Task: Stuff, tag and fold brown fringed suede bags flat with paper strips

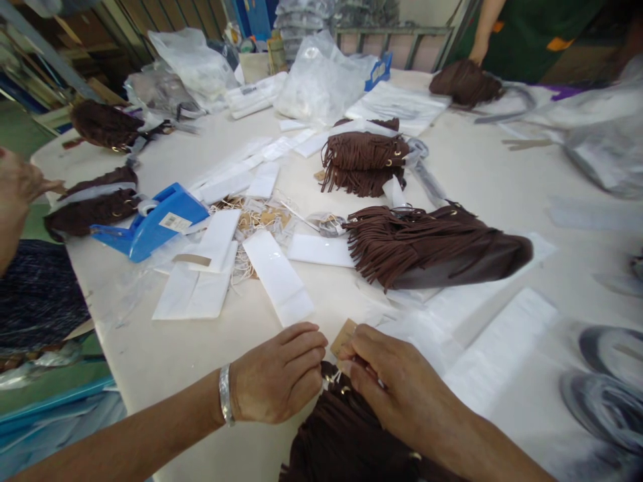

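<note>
A dark brown fringed bag [341, 442] lies close to me at the bottom edge, its lower part cut off by the frame. My right hand [399, 375] pinches a tan cardboard tag [343, 337] between thumb and fingers, just above the bag's metal rings. A white string shows below the tag by the rings. On the left, my left hand [278, 375], with a silver bracelet at the wrist, has its fingers curled closed against the bag's top end. What those fingertips grip is hidden.
Ahead lie a large fringed bag [432, 251], wrapped fringed bags [366, 157], white paper pieces [278, 278], a pile of stringed tags [261, 217] and a blue tape dispenser [168, 217]. Coiled straps [603, 408] sit at right. Other people's hands [17, 181] appear at left and far right.
</note>
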The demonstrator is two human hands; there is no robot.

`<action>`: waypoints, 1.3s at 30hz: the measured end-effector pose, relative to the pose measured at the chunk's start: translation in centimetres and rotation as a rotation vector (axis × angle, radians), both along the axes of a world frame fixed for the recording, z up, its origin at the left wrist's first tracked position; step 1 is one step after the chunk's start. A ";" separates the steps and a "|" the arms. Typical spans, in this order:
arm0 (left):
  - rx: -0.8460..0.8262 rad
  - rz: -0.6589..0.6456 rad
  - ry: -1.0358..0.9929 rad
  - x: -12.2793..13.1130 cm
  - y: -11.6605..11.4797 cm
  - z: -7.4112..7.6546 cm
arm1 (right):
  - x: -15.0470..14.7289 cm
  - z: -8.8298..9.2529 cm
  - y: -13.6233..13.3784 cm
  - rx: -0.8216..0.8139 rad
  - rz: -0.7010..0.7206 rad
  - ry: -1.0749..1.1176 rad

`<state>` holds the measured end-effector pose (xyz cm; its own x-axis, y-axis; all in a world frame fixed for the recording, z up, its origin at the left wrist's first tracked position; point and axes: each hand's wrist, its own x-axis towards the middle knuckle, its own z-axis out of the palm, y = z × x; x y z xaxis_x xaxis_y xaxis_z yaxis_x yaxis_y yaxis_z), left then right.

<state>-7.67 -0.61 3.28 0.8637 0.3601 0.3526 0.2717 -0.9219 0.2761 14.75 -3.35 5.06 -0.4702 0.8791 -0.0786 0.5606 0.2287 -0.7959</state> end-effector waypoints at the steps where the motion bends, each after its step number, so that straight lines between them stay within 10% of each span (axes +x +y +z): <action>1: 0.008 -0.004 0.005 0.0 0.0 0.1 | -0.1 0.0 0.0 0.000 0.009 -0.009; 17: -0.120 0.086 0.215 0.1 0.0 -0.1 | 0.2 -0.3 0.6 -0.164 -0.122 0.053; 26: -0.647 0.309 0.100 1.7 0.3 3.7 | 0.7 -0.4 -0.2 0.056 -0.039 0.232; 33: -1.726 0.282 -0.065 2.6 1.3 3.2 | 0.8 0.0 -0.7 0.294 0.009 0.235; 39: -1.868 0.342 -0.161 2.8 1.4 3.4 | 1.1 0.0 -0.9 0.179 -0.012 0.256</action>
